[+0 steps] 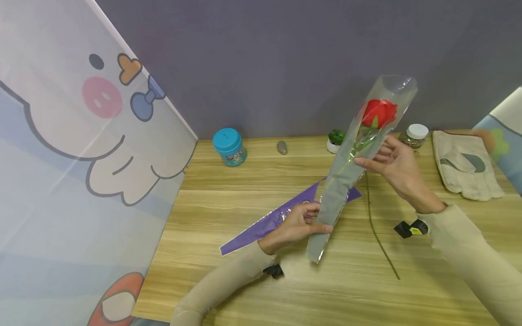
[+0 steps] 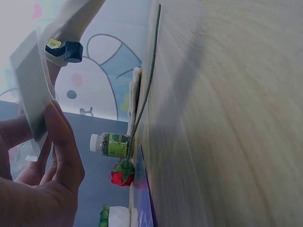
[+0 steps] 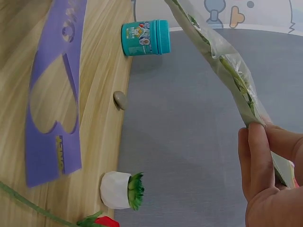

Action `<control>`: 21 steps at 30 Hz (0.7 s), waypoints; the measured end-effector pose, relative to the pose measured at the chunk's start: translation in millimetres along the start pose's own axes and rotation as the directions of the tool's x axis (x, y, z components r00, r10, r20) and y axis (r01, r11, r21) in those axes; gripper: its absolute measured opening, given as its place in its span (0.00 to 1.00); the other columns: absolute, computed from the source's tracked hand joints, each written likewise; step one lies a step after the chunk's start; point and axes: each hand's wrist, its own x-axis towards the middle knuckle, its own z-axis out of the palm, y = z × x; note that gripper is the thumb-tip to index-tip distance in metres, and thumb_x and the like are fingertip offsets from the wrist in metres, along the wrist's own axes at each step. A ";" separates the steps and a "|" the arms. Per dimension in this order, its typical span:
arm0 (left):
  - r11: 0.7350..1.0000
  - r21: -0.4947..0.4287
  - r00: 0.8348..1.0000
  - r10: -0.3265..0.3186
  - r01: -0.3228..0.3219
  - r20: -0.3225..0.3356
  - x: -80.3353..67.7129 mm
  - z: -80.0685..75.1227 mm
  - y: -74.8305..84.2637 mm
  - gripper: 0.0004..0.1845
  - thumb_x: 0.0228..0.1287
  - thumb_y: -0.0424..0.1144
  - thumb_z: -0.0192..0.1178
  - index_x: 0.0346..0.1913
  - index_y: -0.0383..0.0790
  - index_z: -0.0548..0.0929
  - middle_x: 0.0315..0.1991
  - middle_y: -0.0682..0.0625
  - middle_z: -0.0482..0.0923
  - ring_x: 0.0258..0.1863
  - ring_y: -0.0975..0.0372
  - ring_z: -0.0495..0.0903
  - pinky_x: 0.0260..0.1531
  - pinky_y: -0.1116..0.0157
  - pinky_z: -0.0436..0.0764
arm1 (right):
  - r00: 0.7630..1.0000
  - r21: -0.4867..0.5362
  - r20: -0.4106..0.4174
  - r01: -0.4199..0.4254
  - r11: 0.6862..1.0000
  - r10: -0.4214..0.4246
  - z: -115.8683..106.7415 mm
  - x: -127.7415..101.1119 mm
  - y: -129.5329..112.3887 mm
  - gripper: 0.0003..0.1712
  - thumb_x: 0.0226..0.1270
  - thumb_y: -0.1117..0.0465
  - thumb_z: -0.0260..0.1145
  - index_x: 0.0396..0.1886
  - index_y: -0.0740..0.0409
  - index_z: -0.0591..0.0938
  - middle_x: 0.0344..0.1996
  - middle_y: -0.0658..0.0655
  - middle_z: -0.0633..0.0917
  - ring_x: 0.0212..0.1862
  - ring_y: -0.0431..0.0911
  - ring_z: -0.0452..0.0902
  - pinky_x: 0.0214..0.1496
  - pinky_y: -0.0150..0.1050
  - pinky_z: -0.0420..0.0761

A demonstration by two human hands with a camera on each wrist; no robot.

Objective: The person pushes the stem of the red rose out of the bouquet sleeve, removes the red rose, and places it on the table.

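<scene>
Head view: we pinched sleeved rose [image 1: 379, 113] wrapper [image 1: 346, 176]; left hand [image 1: 295, 224] near bottom, right hand [image 1: 397, 165] mid-sleeve.

The rose [image 1: 379, 112] is red inside a clear grey-backed sleeve [image 1: 346, 176], with a purple sleeve [image 1: 265, 224] lying beneath. A teal jar [image 1: 229, 146] stands at the light wood-grain surface's [image 1: 253, 280] far edge, and a cartoon-printed white panel [image 1: 81, 136] runs along its left edge

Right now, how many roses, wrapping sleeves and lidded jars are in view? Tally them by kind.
Red roses: 2, the sleeved red rose and the loose red rose
Wrapping sleeves: 2, the clear plastic sleeve and the flat purple sleeve
Lidded jars: 2, the teal round jar and the white-capped jar
Total: 6
</scene>
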 end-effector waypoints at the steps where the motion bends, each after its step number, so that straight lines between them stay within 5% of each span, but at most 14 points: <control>1: 1.000 0.007 1.000 0.003 -0.003 -0.002 -0.2 0.2 -0.2 0.23 0.63 0.29 0.71 0.62 0.33 0.82 0.55 0.36 0.87 0.39 0.69 0.87 0.42 0.65 0.90 | 1.000 -0.014 0.001 -0.006 1.000 0.006 0.0 -0.2 0.4 0.40 0.64 0.74 0.74 0.74 0.57 0.71 0.46 0.41 0.91 0.46 0.34 0.90 0.40 0.30 0.88; 9: 1.000 -0.013 1.000 -0.008 0.009 0.011 -1.8 1.6 -2.7 0.22 0.64 0.30 0.71 0.61 0.32 0.84 0.53 0.38 0.87 0.37 0.69 0.88 0.39 0.67 0.89 | 0.999 -0.209 -0.001 -0.037 0.977 0.038 0.5 -2.1 3.1 0.40 0.68 0.67 0.74 0.76 0.54 0.69 0.44 0.32 0.88 0.46 0.29 0.87 0.41 0.27 0.87; 16: 1.000 0.011 1.000 -0.005 0.005 -0.001 -0.7 1.7 -1.9 0.20 0.64 0.31 0.71 0.59 0.32 0.86 0.54 0.38 0.87 0.35 0.70 0.88 0.37 0.70 0.88 | 0.999 -0.129 0.015 -0.047 0.990 0.050 2.4 -1.6 6.0 0.38 0.70 0.70 0.70 0.76 0.52 0.68 0.42 0.35 0.91 0.43 0.32 0.89 0.39 0.29 0.87; 21: 1.000 0.029 1.000 -0.001 0.001 -0.002 -0.3 1.6 -3.1 0.20 0.64 0.31 0.71 0.59 0.31 0.86 0.53 0.41 0.88 0.36 0.70 0.88 0.39 0.70 0.88 | 0.997 -0.164 0.062 -0.038 0.986 0.049 2.7 -3.7 6.8 0.40 0.70 0.69 0.70 0.78 0.51 0.66 0.44 0.37 0.90 0.44 0.35 0.89 0.37 0.33 0.88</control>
